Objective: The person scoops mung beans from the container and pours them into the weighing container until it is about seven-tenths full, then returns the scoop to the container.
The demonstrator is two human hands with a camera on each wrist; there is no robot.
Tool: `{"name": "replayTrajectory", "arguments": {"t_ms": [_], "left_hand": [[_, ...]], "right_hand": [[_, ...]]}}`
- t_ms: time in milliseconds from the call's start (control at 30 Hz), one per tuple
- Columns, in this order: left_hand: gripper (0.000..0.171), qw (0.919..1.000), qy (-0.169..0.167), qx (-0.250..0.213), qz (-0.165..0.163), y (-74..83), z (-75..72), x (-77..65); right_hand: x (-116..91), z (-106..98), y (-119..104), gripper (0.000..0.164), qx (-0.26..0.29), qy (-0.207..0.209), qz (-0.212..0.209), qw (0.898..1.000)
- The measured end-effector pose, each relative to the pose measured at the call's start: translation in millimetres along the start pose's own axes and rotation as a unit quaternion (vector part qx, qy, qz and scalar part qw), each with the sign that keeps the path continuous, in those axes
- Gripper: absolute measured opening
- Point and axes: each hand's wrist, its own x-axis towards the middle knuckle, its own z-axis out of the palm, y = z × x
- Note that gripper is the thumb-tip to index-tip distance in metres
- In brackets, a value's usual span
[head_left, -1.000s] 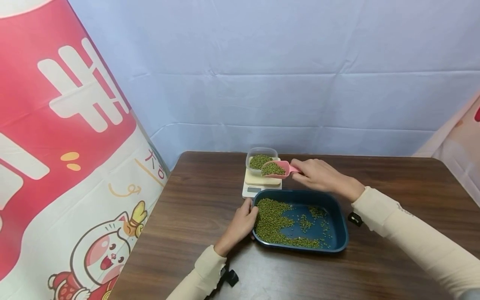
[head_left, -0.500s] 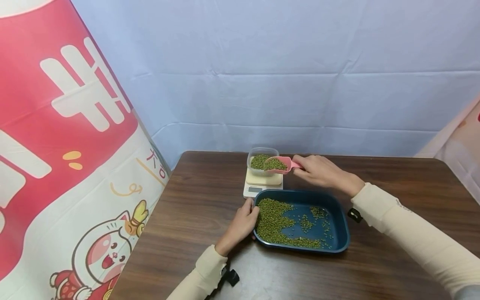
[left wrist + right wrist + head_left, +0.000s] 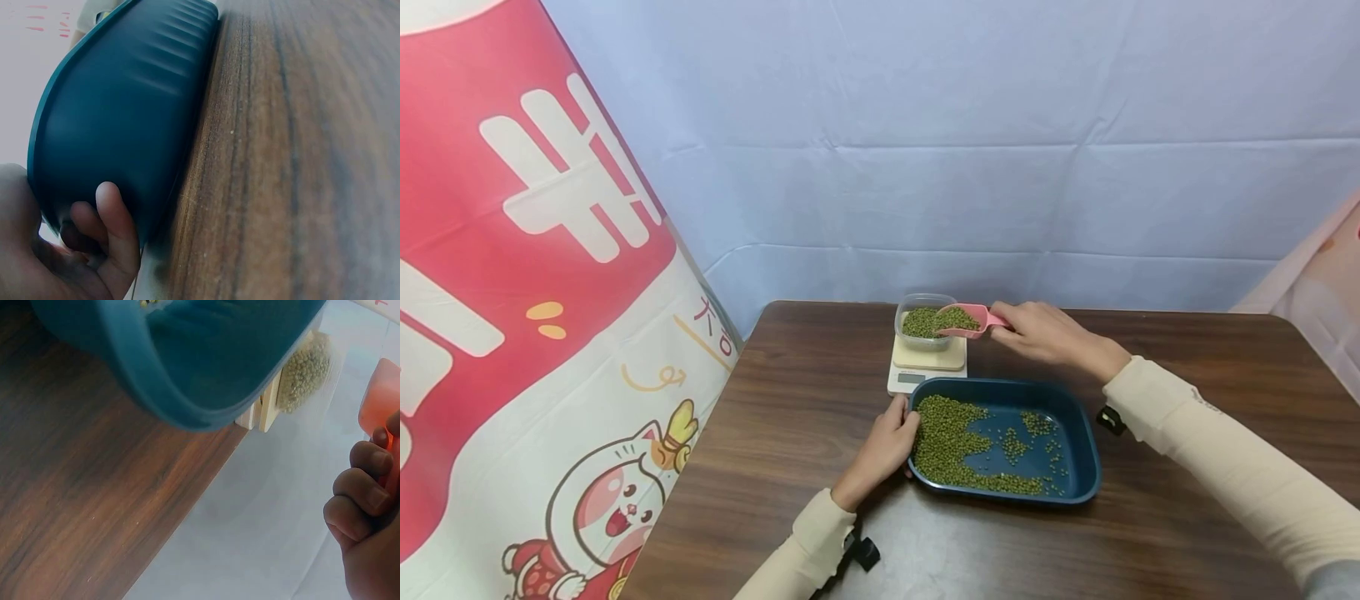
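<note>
My right hand [image 3: 1041, 333] holds a pink scoop [image 3: 976, 315] by its handle. A heap of green mung beans [image 3: 956, 318] fills the scoop, whose lip is at the right side of a clear plastic container [image 3: 926, 342]. More beans lie in that container, which stands on a white kitchen scale [image 3: 904, 383]. My left hand [image 3: 883, 442] grips the left end of a dark blue tray [image 3: 1078, 417], thumb at the rim. In the left wrist view, fingers [image 3: 115, 215] bend against the tray's outer wall. The right wrist view shows my fingers [image 3: 356, 487] curled round the scoop handle.
The brown wooden table [image 3: 805, 392] carries the scale and tray, with the tray just in front of the scale. Beans are heaped at the tray's left and thinly scattered at its right. A pale cloth [image 3: 925, 167] hangs behind, and a printed cloth [image 3: 512, 333] hangs at left.
My right hand has lifted the loaded scoop slightly, away from me and to the right, its lip now by the container's right side. The left hand stays on the tray.
</note>
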Motion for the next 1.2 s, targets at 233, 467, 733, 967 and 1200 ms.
{"name": "replayTrajectory", "arguments": {"t_ms": [233, 467, 733, 967, 1200], "left_hand": [[0.017, 1.0, 0.001, 0.001, -0.001, 0.1, 0.2, -0.2], [0.018, 1.0, -0.002, 0.001, 0.006, -1.0, 0.4, -0.4], [0.017, 1.0, 0.001, 0.001, 0.004, -1.1, 0.2, -0.5], [0.017, 1.0, 0.002, 0.004, 0.004, -0.8, 0.1, -0.2], [0.017, 1.0, 0.004, 0.007, 0.005, -1.1, 0.1, 0.0]], "right_hand": [[1, 1, 6, 0.011, -0.006, 0.006, -0.008, 1.0], [3, 1, 9, 0.013, -0.005, 0.005, -0.01, 1.0], [9, -1, 10, 0.014, -0.003, -0.014, -0.01, 1.0], [14, -4, 10, 0.015, -0.001, -0.032, -0.001, 0.999], [18, -7, 9, 0.016, -0.021, -0.031, -0.002, 0.999]]}}
